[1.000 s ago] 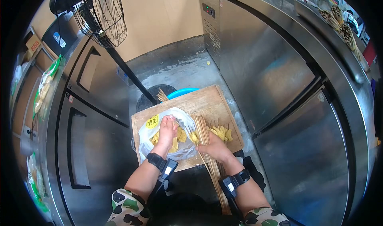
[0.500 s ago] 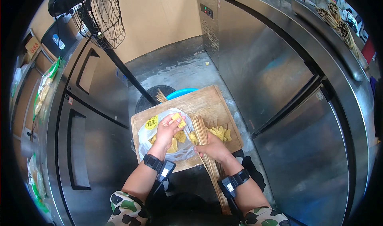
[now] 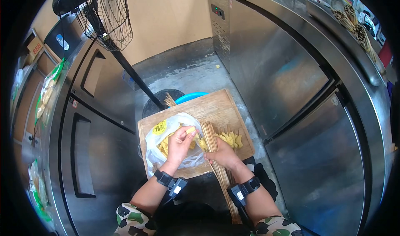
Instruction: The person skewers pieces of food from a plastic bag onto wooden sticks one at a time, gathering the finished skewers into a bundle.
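Just left of the skewers (image 3: 214, 148), whose long axis runs toward the body in the right hand's (image 3: 225, 155) closed grip, the left hand (image 3: 180, 143) pinches a yellow piece (image 3: 191, 130) over the bag (image 3: 166, 142).

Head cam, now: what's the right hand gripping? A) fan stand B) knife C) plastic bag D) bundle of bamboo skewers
D: the right hand is closed around the bundle of bamboo skewers lying across the wooden board, while the left hand pinches a yellow piece over the plastic bag.
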### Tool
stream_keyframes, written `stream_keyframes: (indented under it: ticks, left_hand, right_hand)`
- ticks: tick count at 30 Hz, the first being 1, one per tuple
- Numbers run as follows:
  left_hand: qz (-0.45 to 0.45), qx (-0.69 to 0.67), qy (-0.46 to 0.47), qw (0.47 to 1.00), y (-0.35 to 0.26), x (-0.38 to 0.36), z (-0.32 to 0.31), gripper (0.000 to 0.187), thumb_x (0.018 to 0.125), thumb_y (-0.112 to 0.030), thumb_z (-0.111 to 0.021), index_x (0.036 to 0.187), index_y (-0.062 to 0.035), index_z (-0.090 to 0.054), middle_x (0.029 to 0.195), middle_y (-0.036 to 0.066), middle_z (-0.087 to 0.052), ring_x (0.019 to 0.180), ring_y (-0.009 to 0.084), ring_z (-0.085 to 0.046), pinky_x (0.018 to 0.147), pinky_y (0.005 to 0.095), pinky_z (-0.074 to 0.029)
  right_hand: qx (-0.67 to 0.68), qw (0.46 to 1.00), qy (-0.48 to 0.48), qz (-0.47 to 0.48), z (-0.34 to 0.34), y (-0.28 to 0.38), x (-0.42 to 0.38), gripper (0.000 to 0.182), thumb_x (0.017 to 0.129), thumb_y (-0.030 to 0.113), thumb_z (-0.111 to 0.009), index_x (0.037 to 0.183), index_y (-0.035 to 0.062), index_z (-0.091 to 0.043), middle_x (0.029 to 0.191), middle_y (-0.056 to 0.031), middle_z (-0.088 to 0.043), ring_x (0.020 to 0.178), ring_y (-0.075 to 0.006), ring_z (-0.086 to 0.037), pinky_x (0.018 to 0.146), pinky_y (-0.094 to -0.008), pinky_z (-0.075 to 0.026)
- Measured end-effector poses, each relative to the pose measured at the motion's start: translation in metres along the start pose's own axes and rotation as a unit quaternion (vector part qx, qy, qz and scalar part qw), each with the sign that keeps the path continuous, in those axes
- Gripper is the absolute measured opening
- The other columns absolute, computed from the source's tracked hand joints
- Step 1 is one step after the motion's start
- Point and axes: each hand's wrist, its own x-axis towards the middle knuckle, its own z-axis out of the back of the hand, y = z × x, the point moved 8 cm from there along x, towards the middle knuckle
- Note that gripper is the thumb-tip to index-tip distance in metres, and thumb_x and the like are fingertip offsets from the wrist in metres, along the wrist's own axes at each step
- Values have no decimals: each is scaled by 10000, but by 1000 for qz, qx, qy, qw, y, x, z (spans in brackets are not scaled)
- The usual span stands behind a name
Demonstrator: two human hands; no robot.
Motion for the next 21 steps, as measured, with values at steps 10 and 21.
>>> stream_keyframes:
  ticks: [10, 21]
  left_hand:
    - [175, -106, -21, 979, 26, 8, 6, 217, 909, -166, -537, 1074, -40, -598, 933, 63, -644, 834, 121, -626, 681, 250, -514]
    - [346, -217, 19, 913, 64, -27, -24, 216, 894, -221, -565, 1020, -49, -603, 895, 57, -638, 801, 132, -626, 672, 268, -522]
  right_hand:
    - [10, 1000, 22, 16, -5, 5, -3, 373, 715, -40, -634, 1053, -5, -480, 809, -66, -597, 631, -118, -572, 545, -264, -471]
    - [-32, 999, -30, 30, 5, -6, 5, 407, 706, -38, -629, 1083, -6, -476, 814, -82, -603, 612, -130, -582, 521, -268, -475]
